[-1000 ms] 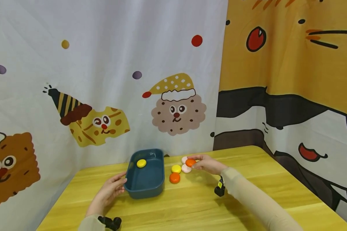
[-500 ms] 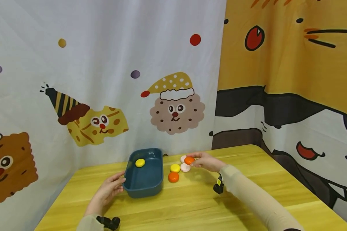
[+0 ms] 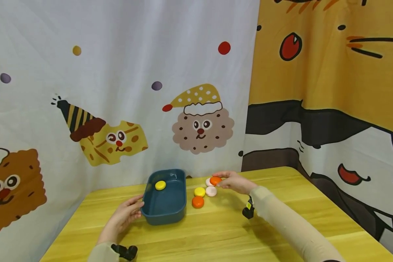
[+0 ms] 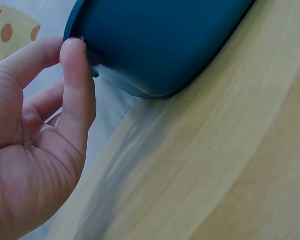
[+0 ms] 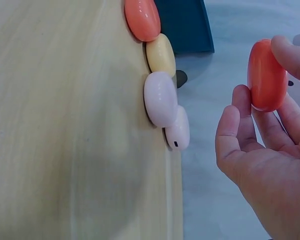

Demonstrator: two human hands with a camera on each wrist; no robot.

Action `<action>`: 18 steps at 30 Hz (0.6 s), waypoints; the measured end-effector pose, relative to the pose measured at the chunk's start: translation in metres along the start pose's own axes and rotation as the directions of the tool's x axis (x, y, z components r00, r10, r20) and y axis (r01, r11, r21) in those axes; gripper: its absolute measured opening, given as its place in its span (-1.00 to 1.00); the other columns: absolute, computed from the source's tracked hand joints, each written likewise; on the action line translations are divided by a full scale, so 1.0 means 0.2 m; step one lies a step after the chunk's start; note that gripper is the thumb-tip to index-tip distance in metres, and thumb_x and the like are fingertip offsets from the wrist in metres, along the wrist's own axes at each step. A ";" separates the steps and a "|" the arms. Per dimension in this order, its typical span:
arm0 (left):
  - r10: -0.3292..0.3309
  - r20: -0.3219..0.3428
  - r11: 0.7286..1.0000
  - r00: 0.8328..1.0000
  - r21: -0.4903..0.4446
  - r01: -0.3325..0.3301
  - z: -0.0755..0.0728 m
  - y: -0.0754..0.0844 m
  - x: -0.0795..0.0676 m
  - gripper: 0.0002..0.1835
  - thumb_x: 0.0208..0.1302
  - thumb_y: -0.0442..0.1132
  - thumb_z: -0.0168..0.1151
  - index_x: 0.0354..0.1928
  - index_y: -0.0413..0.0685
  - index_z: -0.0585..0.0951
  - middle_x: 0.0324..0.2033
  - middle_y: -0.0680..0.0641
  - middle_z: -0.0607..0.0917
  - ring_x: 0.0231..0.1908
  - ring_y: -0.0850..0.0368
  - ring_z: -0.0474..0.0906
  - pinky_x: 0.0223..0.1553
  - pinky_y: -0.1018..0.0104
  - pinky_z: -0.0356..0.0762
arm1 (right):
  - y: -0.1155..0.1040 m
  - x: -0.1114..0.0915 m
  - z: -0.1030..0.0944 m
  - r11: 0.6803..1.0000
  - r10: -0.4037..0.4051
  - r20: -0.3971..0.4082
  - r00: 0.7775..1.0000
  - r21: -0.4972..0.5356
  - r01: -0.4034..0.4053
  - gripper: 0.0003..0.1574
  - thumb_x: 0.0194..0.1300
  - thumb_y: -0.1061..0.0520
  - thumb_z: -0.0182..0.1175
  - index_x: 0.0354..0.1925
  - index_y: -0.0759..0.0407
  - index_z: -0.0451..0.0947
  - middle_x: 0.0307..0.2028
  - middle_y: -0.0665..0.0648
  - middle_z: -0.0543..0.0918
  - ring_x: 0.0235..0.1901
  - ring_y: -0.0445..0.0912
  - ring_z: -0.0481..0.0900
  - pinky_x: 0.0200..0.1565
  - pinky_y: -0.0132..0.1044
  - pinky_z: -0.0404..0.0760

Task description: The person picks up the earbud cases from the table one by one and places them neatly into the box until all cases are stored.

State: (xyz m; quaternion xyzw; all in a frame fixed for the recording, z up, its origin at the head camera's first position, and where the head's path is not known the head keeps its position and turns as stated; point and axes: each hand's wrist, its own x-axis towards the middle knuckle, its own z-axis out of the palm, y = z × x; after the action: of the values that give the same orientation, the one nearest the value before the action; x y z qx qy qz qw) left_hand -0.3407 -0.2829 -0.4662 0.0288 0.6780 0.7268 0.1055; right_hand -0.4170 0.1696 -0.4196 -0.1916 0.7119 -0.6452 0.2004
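My left hand (image 3: 123, 214) pinches the near left rim of a dark blue, rounded rectangular bin (image 3: 165, 219) between thumb and fingers; the left wrist view shows the thumb on its outer wall (image 4: 155, 45). Inside the bin, toward the back, lies a yellow disc (image 3: 160, 185). My right hand (image 3: 234, 182) holds a glossy orange disc (image 5: 267, 75) by its edges, raised above the table. Below it lie two pale pink discs (image 5: 161, 100), partly overlapped by the held one in the head view. Beside them are a second yellow disc (image 3: 199, 191) and another orange disc (image 3: 198, 202).
The wood-grain table (image 3: 216, 236) ends at the back against a white curtain (image 3: 118, 72) printed with cartoon snacks. An orange and black printed curtain (image 3: 330, 80) hangs along the right. The loose discs sit just right of the bin.
My right hand has lifted the orange disc slightly, showing more of the nearer pink disc beneath. The left hand stays on the bin's rim; the head view shifts a little.
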 end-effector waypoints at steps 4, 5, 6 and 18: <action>-0.007 -0.006 1.000 1.000 0.003 0.007 0.01 0.01 0.01 -0.26 0.40 -0.26 0.16 0.47 -0.32 0.06 -0.37 0.01 0.56 -0.52 0.26 0.55 -0.36 0.45 0.61 | -0.01 0.00 0.00 1.000 -0.009 -0.002 1.000 -0.009 0.009 -0.31 0.26 0.35 0.20 0.33 0.42 0.28 0.14 0.23 0.48 -0.36 -0.17 0.42 -0.20 -0.35 0.47; -0.007 -0.009 1.000 1.000 0.008 0.007 0.01 0.01 0.01 -0.26 0.40 -0.25 0.16 0.47 -0.32 0.06 -0.37 0.01 0.56 -0.52 0.26 0.55 -0.36 0.44 0.61 | -0.02 0.00 0.00 1.000 -0.015 0.000 1.000 -0.013 0.015 -0.32 0.26 0.35 0.20 0.33 0.41 0.29 0.16 0.24 0.47 -0.37 -0.18 0.41 -0.21 -0.36 0.47; -0.010 -0.010 1.000 1.000 0.011 0.010 0.01 0.01 0.01 -0.26 0.40 -0.24 0.16 0.48 -0.32 0.06 -0.36 0.00 0.57 -0.52 0.26 0.55 -0.36 0.44 0.61 | -0.02 0.00 0.00 1.000 -0.019 0.000 1.000 -0.018 0.019 -0.33 0.26 0.35 0.20 0.32 0.41 0.30 0.16 0.23 0.46 -0.39 -0.18 0.40 -0.21 -0.35 0.47; -0.024 -0.036 1.000 0.999 0.015 0.025 0.01 0.01 0.01 -0.26 0.39 -0.22 0.18 0.47 -0.29 0.10 -0.39 0.01 0.58 -0.52 0.25 0.55 -0.36 0.43 0.61 | -0.07 0.01 0.02 0.999 -0.024 -0.011 1.000 -0.035 0.023 -0.31 0.26 0.31 0.22 0.32 0.45 0.28 0.15 0.23 0.49 -0.37 -0.14 0.40 -0.17 -0.32 0.47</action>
State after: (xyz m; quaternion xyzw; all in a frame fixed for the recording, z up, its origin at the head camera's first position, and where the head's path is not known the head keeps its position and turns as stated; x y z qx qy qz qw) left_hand -0.3416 -0.2807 -0.4645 0.0082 0.6856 0.7208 0.1018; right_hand -0.4163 0.1648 -0.4050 -0.1997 0.7218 -0.6362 0.1854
